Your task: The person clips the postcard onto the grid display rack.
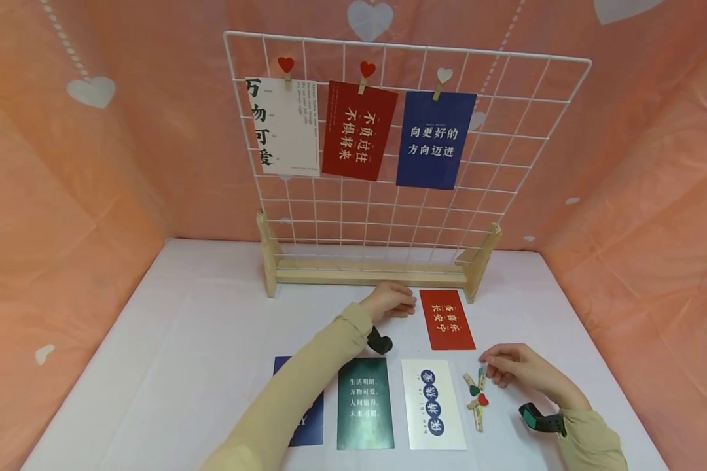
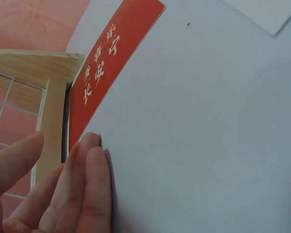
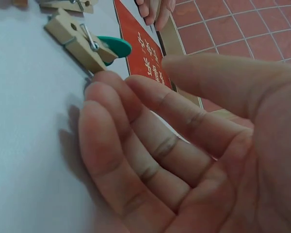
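My left hand is just left of a red card with pale lettering. In the left wrist view its fingers reach the card's near corner, thumb held apart; whether they touch it I cannot tell. My right hand is beside a small cluster of wooden clothespins with heart ends. Up close, a clothespin with a green end lies just beyond the loosely curled fingertips, and nothing is in the palm.
A white wire grid stands on a wooden base at the back. Clothespins hold a white card, a red card and a blue card. In front lie blue, green and white cards.
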